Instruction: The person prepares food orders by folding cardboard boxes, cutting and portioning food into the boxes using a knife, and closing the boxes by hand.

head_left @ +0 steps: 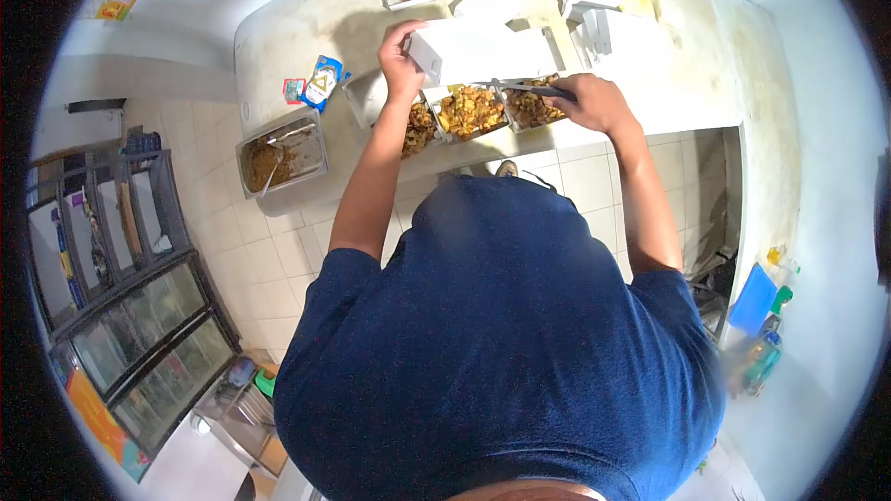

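My left hand (pixel 399 56) is closed on the left edge of a raised white box lid (pixel 483 48), part of a food carton. Below the lid, the middle carton holds browned, saucy food pieces (pixel 471 113). In my right hand (pixel 594 102), fingers wrapped round it, is a dark-handled tool (pixel 555 91) with a thin metal end pointing left. Its exact kind is unclear. The tool lies over the right carton's food (pixel 531 109). My left forearm partly covers another filled carton's food (pixel 419 128).
A metal tray (pixel 320 165) with brown sauce and a utensil stands at the table's left front corner. Behind it lie a blue-white packet (pixel 322 82) and a small red packet (pixel 294 90). Another open carton (pixel 408 2) with food sits at the back.
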### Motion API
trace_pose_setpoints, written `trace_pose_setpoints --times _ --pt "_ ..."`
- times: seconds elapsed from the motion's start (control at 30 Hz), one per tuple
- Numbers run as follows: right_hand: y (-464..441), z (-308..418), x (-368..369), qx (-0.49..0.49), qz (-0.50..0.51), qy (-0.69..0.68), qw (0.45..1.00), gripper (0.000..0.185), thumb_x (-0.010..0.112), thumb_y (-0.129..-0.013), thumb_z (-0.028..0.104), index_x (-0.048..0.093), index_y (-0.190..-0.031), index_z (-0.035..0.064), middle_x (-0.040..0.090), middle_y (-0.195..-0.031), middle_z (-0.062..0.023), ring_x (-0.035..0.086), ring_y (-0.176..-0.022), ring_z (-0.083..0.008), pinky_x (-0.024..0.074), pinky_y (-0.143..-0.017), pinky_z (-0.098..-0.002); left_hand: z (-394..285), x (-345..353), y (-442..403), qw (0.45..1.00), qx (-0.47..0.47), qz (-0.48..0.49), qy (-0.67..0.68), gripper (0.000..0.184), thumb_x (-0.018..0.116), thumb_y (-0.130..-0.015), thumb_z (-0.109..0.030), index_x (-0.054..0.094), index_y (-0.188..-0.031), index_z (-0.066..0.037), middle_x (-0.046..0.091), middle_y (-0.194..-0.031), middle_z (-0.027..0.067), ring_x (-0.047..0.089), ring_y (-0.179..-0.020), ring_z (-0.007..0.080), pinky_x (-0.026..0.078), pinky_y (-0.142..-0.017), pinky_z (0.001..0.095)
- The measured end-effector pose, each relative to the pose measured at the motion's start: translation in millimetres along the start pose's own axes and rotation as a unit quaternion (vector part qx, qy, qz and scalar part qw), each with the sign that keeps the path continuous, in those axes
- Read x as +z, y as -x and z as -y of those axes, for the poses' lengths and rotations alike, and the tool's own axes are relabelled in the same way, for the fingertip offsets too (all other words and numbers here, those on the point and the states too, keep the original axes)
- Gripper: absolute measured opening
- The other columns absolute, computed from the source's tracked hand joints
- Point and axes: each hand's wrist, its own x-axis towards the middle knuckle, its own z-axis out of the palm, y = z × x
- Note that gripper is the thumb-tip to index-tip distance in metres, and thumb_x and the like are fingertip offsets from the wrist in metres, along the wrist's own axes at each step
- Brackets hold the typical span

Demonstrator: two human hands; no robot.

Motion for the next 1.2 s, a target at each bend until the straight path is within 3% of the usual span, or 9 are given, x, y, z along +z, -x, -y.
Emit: trace_pose_setpoints --times 0.27,0.47,0.63,0.73,0.8,0.87,0.93,1.1,1.2 --pt "30.2 -17.3 -3.8 0.049 0.002 -0.063 0.997 0.034 0.068 -0.087 0.04 0.073 -0.109 0.0146 0.071 -0.091 -0.0156 0.068 -0.084 -0.0348 0.0528 -0.073 -0.0439 7.9 -6.0 8.0 0.994 -0.092 -0.052 0.006 0.031 0.066 -0.076 0.012 0.067 -0.103 -0.001 0.062 -0.104 0.005 0.062 -0.1 0.0147 0.05 -0.086 0.027" --pt "43.2 -37.7 42.7 0.081 -0.055 -0.38 0.92 0.029 0.076 -0.087 0.032 0.07 -0.091 0.0043 0.056 -0.067 0.0017 0.047 -0.062 -0.0104 0.0381 -0.056 -0.0283 39.5 -38.7 31.9 0.939 -0.264 -0.174 0.132 0.042 0.049 -0.075 0.014 0.059 -0.113 -0.002 0.063 -0.101 0.0059 0.062 -0.088 0.0142 0.051 -0.074 0.0261" --pt "23.2 2.3 71.2 0.123 -0.188 -0.455 0.862 0.033 0.077 -0.088 0.027 0.053 -0.074 0.0079 0.042 -0.062 0.0074 0.037 -0.06 -0.0057 0.0316 -0.053 -0.025 -2.1 -41.4 51.9 0.896 -0.409 -0.039 0.167 0.058 0.045 -0.058 0.007 0.055 -0.115 0.003 0.064 -0.102 0.0141 0.066 -0.092 0.0292 0.058 -0.081 0.0386" --pt "-5.5 12.9 94.2 0.051 -0.226 -0.584 0.778 0.038 0.081 -0.083 0.021 0.047 -0.076 0.0065 0.067 -0.098 -0.0105 0.063 -0.083 -0.0124 0.0524 -0.074 -0.0278 -16.0 -27.0 72.8 0.879 -0.438 0.019 0.188 0.072 0.044 -0.054 0.005 0.051 -0.126 0.002 0.062 -0.114 0.0162 0.064 -0.103 0.0319 0.056 -0.087 0.0415" --pt "-17.5 19.0 102.1 0.029 -0.203 -0.63 0.749 0.036 0.082 -0.081 0.019 0.049 -0.079 0.004 0.064 -0.121 -0.0186 0.066 -0.1 -0.02 0.0544 -0.088 -0.0336 -14.3 -22.0 87.3 0.859 -0.465 0.055 0.206 0.076 0.044 -0.054 0.007 0.05 -0.129 0.0 0.061 -0.117 0.0149 0.062 -0.107 0.0316 0.055 -0.09 0.0393" --pt "-22.6 24.9 97.3 0.158 -0.122 -0.622 0.757 0.032 0.08 -0.084 0.027 0.057 -0.085 0.0059 0.068 -0.1 -0.0098 0.057 -0.063 -0.0081 0.0473 -0.055 -0.0249 -16.0 -22.0 100.9 0.867 -0.472 0.089 0.13 0.074 0.044 -0.056 0.008 0.049 -0.13 0.0 0.061 -0.116 0.0141 0.062 -0.107 0.0302 0.054 -0.089 0.0387" --pt "-31.0 35.8 105.6 0.217 -0.159 -0.666 0.696 0.03 0.079 -0.085 0.03 0.056 -0.082 0.0108 0.06 -0.077 0.0009 0.043 -0.049 -0.0049 0.0348 -0.044 -0.0228 -3.7 -29.3 115.7 0.866 -0.462 0.12 0.153 0.067 0.047 -0.065 0.009 0.047 -0.131 -0.001 0.059 -0.118 0.0134 0.061 -0.11 0.0286 0.052 -0.092 0.0386" --pt "-30.8 45.2 116.1 0.218 -0.134 -0.655 0.711 0.032 0.079 -0.085 0.024 0.05 -0.076 0.0153 0.049 -0.065 0.0065 0.041 -0.046 -0.0042 0.0322 -0.041 -0.0218 -32.1 -34.6 118.1 0.827 -0.488 0.076 0.267 0.051 0.054 -0.097 -0.016 0.039 -0.144 -0.005 0.055 -0.129 0.0077 0.05 -0.123 0.0199 0.038 -0.106 0.0335" --pt "-25.6 54.0 120.5 0.215 -0.094 -0.649 0.724 0.034 0.078 -0.085 0.018 0.046 -0.074 0.0165 0.048 -0.063 0.0061 0.041 -0.046 -0.0043 0.0321 -0.041 -0.0222 -31.6 -47.1 112.5 0.855 -0.484 0.071 0.172 0.046 0.053 -0.101 -0.02 0.041 -0.142 -0.005 0.056 -0.13 0.008 0.051 -0.12 0.0181 0.039 -0.104 0.0334"
